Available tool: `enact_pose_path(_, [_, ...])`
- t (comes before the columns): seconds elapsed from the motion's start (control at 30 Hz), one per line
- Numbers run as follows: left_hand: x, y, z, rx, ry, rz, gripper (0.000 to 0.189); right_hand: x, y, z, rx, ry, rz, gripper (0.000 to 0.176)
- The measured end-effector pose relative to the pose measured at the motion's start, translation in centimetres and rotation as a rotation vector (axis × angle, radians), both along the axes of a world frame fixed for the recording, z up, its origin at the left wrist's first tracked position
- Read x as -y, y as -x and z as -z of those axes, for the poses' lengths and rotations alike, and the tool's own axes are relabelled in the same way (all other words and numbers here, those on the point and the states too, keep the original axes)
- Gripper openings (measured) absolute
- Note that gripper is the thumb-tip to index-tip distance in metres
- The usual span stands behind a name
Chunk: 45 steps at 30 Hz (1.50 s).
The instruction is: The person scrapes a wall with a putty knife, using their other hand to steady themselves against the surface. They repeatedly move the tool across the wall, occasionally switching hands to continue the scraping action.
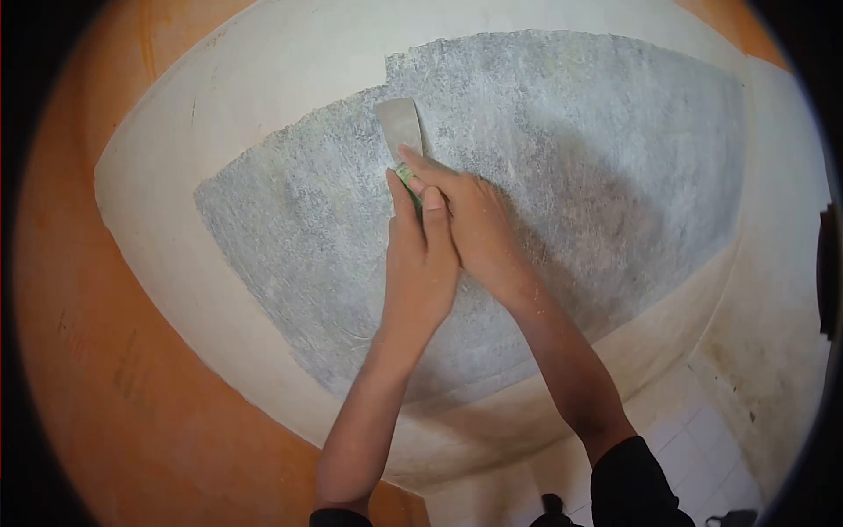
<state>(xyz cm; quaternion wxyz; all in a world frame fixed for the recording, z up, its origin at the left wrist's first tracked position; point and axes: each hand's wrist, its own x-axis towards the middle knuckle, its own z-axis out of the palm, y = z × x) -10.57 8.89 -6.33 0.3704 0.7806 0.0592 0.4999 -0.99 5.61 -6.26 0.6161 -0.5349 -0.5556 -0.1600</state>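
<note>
Both my hands are closed around the green handle of a putty knife [401, 123], whose wide metal blade points up the wall. My right hand [479, 215] has its index finger stretched along the base of the blade. Beside and below it, my left hand [421, 255] wraps the lower handle, so most of the handle is hidden. The blade tip lies at the upper border of a rough grey scraped patch [307, 211], close to a step in the edge of the white paint [290, 70].
Orange wall [158, 378] borders the white area at the left. To the lower right the wall meets a stained side wall [764, 378]. Pale floor tiles [694, 457] show at the bottom, with a dark object [731, 519] on them. Another dark item [827, 272] is at the right edge.
</note>
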Motion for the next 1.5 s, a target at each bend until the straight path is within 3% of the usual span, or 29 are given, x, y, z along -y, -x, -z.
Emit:
enact_pose_path(0.03, [-0.9, -1.6, 1.0, 0.043, -0.19, -0.225, 0.072, -0.2, -1.3, 0.2, -0.007, -0.1, -0.199, 0.043])
enact_pose_path(0.13, [-0.1, -2.3, 1.9, -0.082, -0.205, -0.455, 0.071, 1.4, -5.4, 0.6, 0.101, 0.064, -0.412, 0.045])
enact_pose_path(0.17, [0.2, -2.8, 2.3, -0.019, -0.225, -0.491, 0.061, 2.8, -6.3, 1.1, 0.125, 0.049, -0.436, 0.046])
enact_pose_path(0.23, [1.4, -3.3, 2.5, 0.006, -0.301, -0.589, 0.054, 5.1, -8.7, 3.7, 0.18, -0.036, -0.32, 0.046])
enact_pose_path(0.3, [2.8, -3.7, 1.8, 0.07, -0.343, -0.722, 0.038, 7.4, -11.9, 8.7, 0.196, -0.139, 0.064, 0.045])
enact_pose_path(0.37, [3.4, -3.7, 0.6, 0.086, -0.33, -0.796, 0.036, 8.0, -14.9, 16.8, 0.139, -0.215, 0.446, 0.05])
enact_pose_path(0.5, [3.3, -5.3, -1.8, 0.155, -0.387, -0.93, 0.033, 8.2, -15.4, 30.0, -0.135, 0.049, 0.441, 0.092])
enact_pose_path(0.6, [4.7, -6.3, -5.0, 0.11, -0.392, -1.042, 0.03, 8.2, -16.4, 34.0, -0.086, 0.243, 0.469, 0.105])
enact_pose_path(0.7, [6.0, -6.0, -6.8, 0.13, -0.333, -1.007, 0.027, 8.0, -17.8, 35.4, -0.05, 0.272, 0.437, 0.108])
enact_pose_path(0.87, [6.2, -6.3, -5.5, 0.088, -0.313, -1.028, 0.028, 8.0, -18.6, 36.1, -0.014, 0.352, 0.423, 0.114])
enact_pose_path(1.1, [5.8, -5.9, -6.2, 0.056, -0.352, -1.099, 0.029, 7.5, -18.8, 36.6, 0.002, 0.383, 0.415, 0.116])
enact_pose_path(1.2, [4.9, -6.3, -6.5, 0.158, -0.454, -1.144, 0.029, 7.5, -18.9, 36.6, 0.0, 0.398, 0.4, 0.115])
enact_pose_path(1.5, [6.2, -5.9, -7.0, 0.129, -0.255, -1.006, 0.027, 8.0, -20.1, 37.9, 0.107, 0.457, 0.401, 0.109])
